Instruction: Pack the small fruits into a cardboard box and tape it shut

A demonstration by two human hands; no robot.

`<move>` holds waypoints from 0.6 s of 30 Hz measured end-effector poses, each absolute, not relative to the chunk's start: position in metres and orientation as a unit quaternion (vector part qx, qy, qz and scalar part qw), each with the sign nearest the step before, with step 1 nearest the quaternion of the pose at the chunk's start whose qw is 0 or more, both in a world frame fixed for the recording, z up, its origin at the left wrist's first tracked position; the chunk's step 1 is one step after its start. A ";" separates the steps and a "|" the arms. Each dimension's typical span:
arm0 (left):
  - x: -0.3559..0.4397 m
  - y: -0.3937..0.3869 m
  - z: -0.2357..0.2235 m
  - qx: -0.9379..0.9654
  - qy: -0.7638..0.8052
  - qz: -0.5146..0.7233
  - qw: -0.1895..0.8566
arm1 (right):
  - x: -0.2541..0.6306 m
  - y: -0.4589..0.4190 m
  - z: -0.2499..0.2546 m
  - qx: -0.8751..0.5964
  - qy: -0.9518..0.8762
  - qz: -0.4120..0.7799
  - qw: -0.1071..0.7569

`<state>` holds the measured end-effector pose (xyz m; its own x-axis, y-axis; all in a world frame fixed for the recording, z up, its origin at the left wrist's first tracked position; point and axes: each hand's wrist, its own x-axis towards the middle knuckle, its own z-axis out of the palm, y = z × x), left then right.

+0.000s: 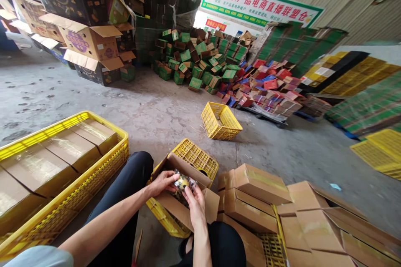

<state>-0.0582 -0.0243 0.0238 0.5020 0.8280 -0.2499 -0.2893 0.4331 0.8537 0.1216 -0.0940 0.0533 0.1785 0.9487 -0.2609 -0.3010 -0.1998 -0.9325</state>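
Where the left hand (165,181) and the right hand (196,207) meet, a shiny packet (183,181) over an open carton (211,205)

Gripped between the fingers of both hands, the small packet wears clear, crinkled wrapping that glints, with dark patches and yellow near its middle. What lies inside is too small to make out for certain. Below, the brown carton has its flaps spread, a yellow crate (197,154) showing around it.

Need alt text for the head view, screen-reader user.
The left hand and right hand hold a small shiny packet over an open cardboard box. A yellow crate of brown boxes stands at left, taped cartons at right; behind, green boxes and red boxes lie heaped.
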 end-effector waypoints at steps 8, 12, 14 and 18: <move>-0.057 -0.025 0.025 0.408 0.359 0.350 0.763 | 0.118 -0.099 0.058 -0.546 -0.281 0.582 0.533; -0.057 -0.024 0.022 0.383 0.347 0.351 0.781 | 0.119 -0.099 0.060 -0.525 -0.298 0.584 0.543; -0.056 -0.023 0.020 0.340 0.346 0.344 0.804 | 0.123 -0.097 0.060 -0.521 -0.308 0.574 0.552; -0.057 -0.020 0.017 0.305 0.343 0.311 0.832 | 0.128 -0.096 0.057 -0.527 -0.357 0.542 0.549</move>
